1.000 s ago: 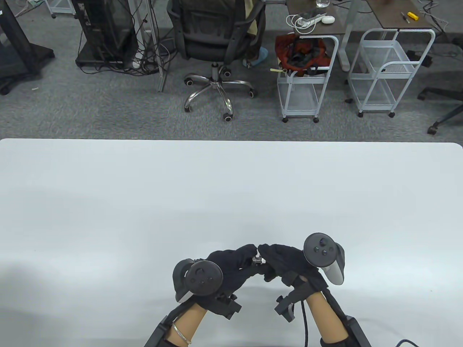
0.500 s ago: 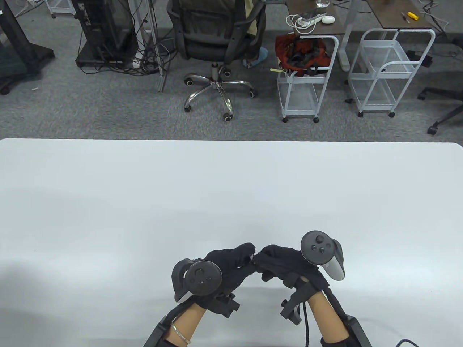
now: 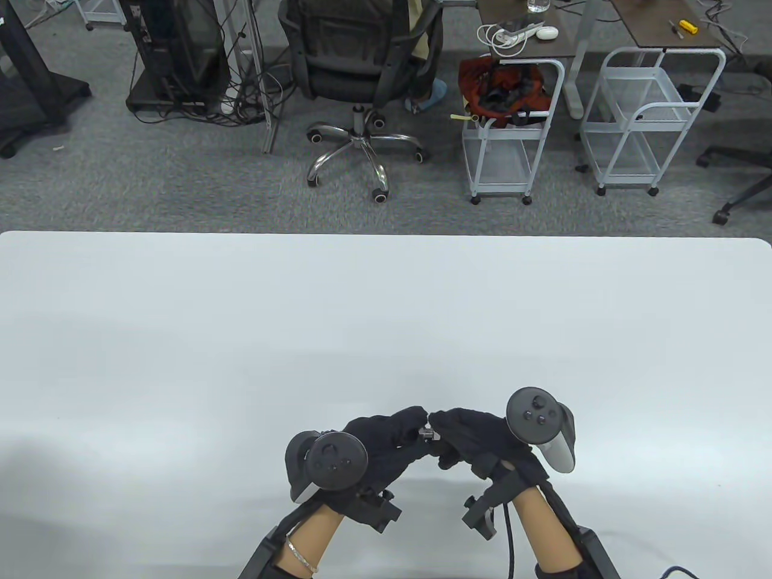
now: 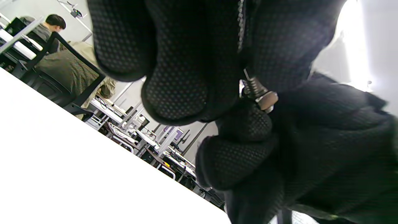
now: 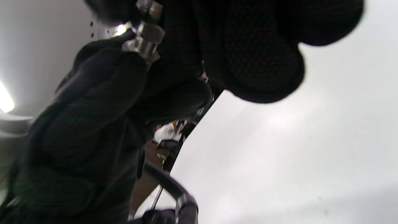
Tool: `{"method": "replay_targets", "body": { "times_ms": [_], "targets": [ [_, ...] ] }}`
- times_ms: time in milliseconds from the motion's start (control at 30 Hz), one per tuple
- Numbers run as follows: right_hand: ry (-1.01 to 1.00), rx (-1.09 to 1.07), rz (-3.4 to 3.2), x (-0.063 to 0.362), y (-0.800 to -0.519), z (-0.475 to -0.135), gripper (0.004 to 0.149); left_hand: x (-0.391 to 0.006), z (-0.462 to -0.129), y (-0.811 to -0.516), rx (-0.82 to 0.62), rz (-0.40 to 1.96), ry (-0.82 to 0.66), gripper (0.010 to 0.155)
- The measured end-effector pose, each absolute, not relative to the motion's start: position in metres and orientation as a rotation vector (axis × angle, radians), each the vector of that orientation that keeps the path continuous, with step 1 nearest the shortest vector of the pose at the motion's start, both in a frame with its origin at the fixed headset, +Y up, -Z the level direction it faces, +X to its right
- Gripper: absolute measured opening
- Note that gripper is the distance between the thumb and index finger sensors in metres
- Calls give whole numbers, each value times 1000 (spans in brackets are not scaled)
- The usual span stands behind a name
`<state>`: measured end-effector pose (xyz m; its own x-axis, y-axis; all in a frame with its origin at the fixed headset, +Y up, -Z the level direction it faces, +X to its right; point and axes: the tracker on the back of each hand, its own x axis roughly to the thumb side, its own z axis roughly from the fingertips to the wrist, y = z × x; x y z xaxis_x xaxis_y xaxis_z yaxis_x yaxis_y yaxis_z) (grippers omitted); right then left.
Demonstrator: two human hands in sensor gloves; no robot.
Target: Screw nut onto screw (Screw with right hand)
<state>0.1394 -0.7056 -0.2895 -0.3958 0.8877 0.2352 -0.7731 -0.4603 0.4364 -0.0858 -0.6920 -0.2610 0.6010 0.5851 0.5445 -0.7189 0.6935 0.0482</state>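
Both gloved hands meet fingertip to fingertip just above the table's near edge. A small metal screw (image 3: 427, 432) shows between them. My left hand (image 3: 416, 429) pinches the screw; in the left wrist view its threaded shaft (image 4: 252, 86) comes out from under the left fingers. A silver nut (image 4: 267, 101) sits on the shaft against my right hand's fingers. My right hand (image 3: 439, 429) pinches the nut. In the right wrist view the metal parts (image 5: 145, 39) show between the two gloves at the top left. The screw's head is hidden.
The white table (image 3: 386, 313) stretches away in front of the hands. Beyond its far edge stand an office chair (image 3: 362, 66) and two white wire carts (image 3: 512, 132).
My right hand rolled a little to the left over the nut, hiding the metal, then rolled back. The left hand has stayed where it was.
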Motion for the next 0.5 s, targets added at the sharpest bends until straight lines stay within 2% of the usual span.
{"method": "replay_targets", "body": {
  "times_ms": [33, 133, 200, 367, 500],
  "targets": [
    [351, 557, 2008, 139, -705, -290, 50, -86, -261, -692, 279, 758, -529, 49],
    [206, 503, 2027, 140, -705, -290, 47, -85, -261, -692, 269, 774, -537, 49],
    [186, 467, 1999, 140, -706, -289, 47, -85, -261, -693, 252, 805, -544, 49],
    [351, 565, 2002, 138, -705, -290, 50, -87, -261, -692, 284, 758, -524, 49],
    [178, 475, 1993, 139, -706, -290, 46, -86, -262, -693, 255, 806, -544, 49]
  ]
}}
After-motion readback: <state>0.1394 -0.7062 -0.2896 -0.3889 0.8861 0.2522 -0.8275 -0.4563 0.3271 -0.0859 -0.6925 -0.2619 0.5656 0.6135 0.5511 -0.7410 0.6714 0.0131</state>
